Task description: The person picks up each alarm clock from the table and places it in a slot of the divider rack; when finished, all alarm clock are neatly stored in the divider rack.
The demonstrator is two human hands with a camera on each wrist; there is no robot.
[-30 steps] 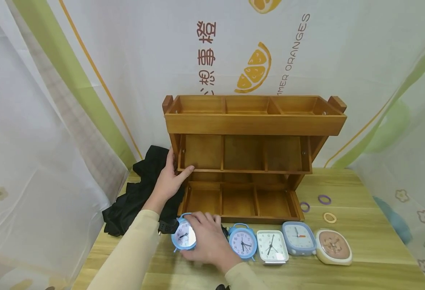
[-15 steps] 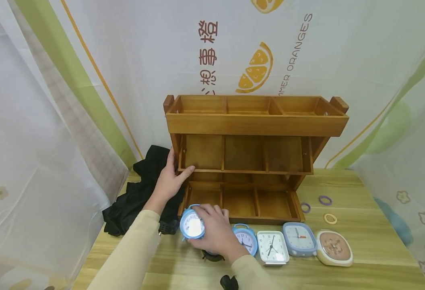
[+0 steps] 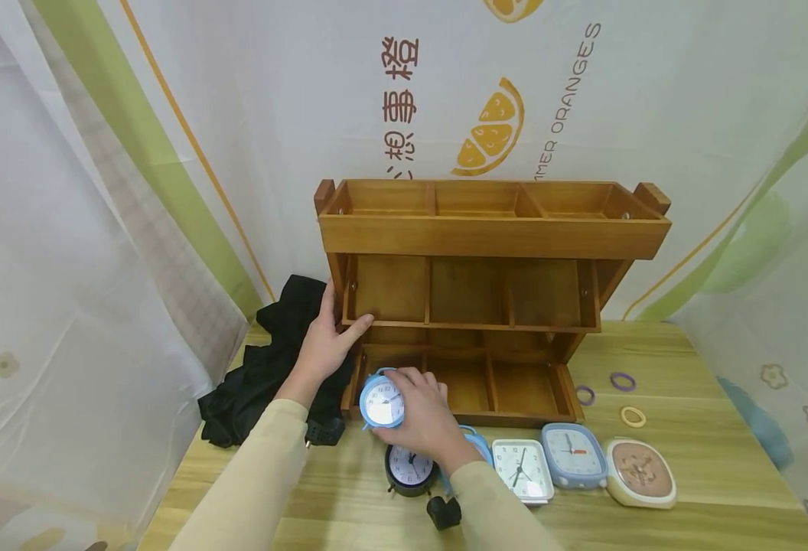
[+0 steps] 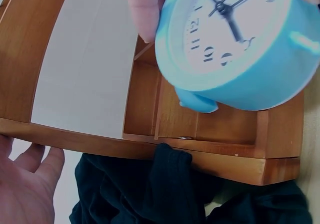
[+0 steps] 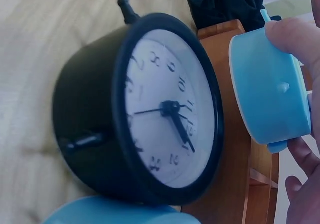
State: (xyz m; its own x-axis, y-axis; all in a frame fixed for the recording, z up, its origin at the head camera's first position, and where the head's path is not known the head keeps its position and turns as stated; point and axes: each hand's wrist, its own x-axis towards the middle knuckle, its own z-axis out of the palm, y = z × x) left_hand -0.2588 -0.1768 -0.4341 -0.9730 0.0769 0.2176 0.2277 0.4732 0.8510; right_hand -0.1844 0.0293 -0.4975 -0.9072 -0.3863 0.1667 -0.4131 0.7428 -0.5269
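Note:
My right hand (image 3: 421,409) grips a small round light-blue alarm clock (image 3: 382,403) by its side, lifted just in front of the lowest tray of a tiered wooden storage box (image 3: 490,239). In the left wrist view the blue clock (image 4: 240,84) hangs tilted over that tray. My left hand (image 3: 321,344) holds the box's left side, thumb on the middle tier's front corner, its other fingers partly hidden along the side panel. On the table below my right hand stands a black round alarm clock (image 3: 409,467), large in the right wrist view. Another blue alarm clock (image 3: 478,445) is mostly hidden behind my right wrist.
Right of these stand a white square clock (image 3: 522,471), a blue-grey square clock (image 3: 573,455) and a beige-brown clock (image 3: 641,472). Purple rings (image 3: 623,381) and a yellowish ring (image 3: 633,417) lie farther back. Black cloth (image 3: 276,360) is bunched left of the box. Curtains surround the table.
My right hand has raised the blue clock off the table and carried it right and up toward the lowest tray, uncovering the black clock. My left hand keeps its place on the box.

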